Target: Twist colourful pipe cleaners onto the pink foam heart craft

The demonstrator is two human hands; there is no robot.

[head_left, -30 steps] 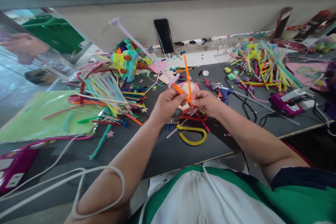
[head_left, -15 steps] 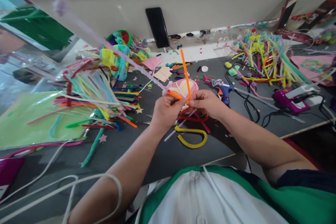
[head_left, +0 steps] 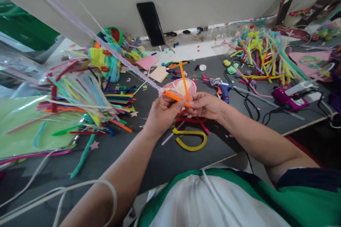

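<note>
Between my two hands an orange pipe cleaner [head_left: 184, 79] is bent, one end standing up and another part running left across the fingers. My left hand [head_left: 165, 115] pinches it, and from the same grip a long lilac pipe cleaner [head_left: 128, 64] slants toward the upper left; how the two are joined is hidden. The fingertips of my right hand [head_left: 207, 105] are closed on the orange piece at its bend. Behind the hands lies a round pink and cream item [head_left: 193, 85], partly covered. A curved yellow pipe cleaner [head_left: 197, 148] and red ones [head_left: 204, 120] lie below.
A bundle of pastel pipe cleaners [head_left: 87, 87] lies left on a green sheet [head_left: 21, 127]. A blue glue gun [head_left: 225, 91] and a purple power strip [head_left: 289, 99] with cords are right. Behind, a phone [head_left: 151, 23] leans against the wall near another colourful pile [head_left: 266, 53].
The view has shifted slightly right. The lilac pipe cleaner's far end has swung up out of frame. The orange upright now leans more to the left, and its lower part lies along the lilac one.
</note>
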